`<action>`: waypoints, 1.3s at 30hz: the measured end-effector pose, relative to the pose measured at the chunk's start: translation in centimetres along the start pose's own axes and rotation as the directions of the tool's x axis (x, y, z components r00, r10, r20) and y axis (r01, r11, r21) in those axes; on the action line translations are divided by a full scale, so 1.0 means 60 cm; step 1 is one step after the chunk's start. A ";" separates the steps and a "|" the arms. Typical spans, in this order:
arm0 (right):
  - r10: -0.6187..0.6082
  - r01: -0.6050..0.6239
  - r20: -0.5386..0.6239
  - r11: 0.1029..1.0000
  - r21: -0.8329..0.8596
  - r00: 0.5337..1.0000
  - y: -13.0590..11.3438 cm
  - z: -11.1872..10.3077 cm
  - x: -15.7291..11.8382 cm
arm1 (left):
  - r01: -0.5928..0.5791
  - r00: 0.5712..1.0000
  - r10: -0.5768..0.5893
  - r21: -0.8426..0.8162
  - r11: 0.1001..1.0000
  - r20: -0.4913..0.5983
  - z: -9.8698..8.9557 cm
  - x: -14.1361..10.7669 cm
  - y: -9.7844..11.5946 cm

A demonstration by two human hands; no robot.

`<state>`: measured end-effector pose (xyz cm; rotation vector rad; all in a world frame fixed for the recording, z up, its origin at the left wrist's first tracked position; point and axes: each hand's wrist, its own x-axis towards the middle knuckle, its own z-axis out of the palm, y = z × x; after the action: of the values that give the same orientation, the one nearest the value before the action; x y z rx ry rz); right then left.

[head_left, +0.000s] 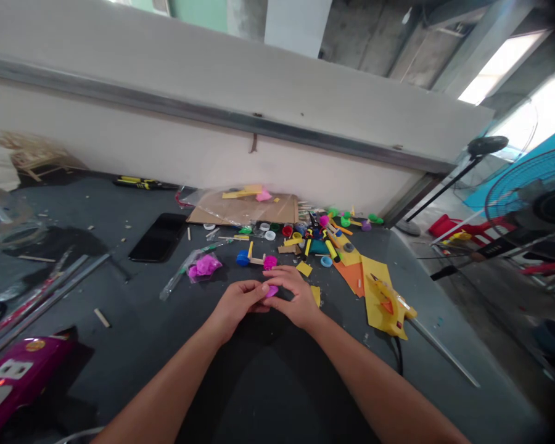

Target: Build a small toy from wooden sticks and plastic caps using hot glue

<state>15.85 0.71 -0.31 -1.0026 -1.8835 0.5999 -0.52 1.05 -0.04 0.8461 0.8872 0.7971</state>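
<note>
Close together over the middle of the dark table, both hands pinch one small purple piece that looks like soft modelling clay [271, 291]. My left hand [240, 302] has its thumb and fingers closed on the left side of it. From the right, my right hand [295, 295] holds it between thumb and curled fingers. Just beyond the fingers lies a small stick assembly with a blue round end [243, 258] and a bright pink round end [270, 263]. A plastic bag with a purple lump [205, 266] rests to the left.
A black phone [160, 237] lies at left. Bottle caps [287, 230], cutters [328, 243] and yellow sheets [374, 277] crowd the right. A yellow glue gun [388, 308] lies at right; a purple object [37, 370] sits front left. A fan [546, 203] stands beyond the table.
</note>
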 end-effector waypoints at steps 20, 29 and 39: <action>0.005 -0.011 -0.095 0.998 -0.067 0.995 -0.001 0.007 0.003 | -0.032 0.998 0.033 0.016 0.999 -0.054 0.003 0.000 0.000; -0.025 0.016 -0.088 0.995 -0.097 0.996 -0.002 0.010 0.004 | -0.027 0.998 0.026 -0.023 0.999 -0.059 0.004 0.000 0.000; -0.054 0.047 -0.071 0.994 -0.098 0.996 -0.002 0.013 0.005 | -0.033 0.999 0.032 -0.025 0.999 -0.039 0.002 0.000 0.000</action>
<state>15.00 0.90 -0.45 -1.0223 -1.8810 0.4402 -0.40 1.00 0.00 0.8269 0.8977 0.8545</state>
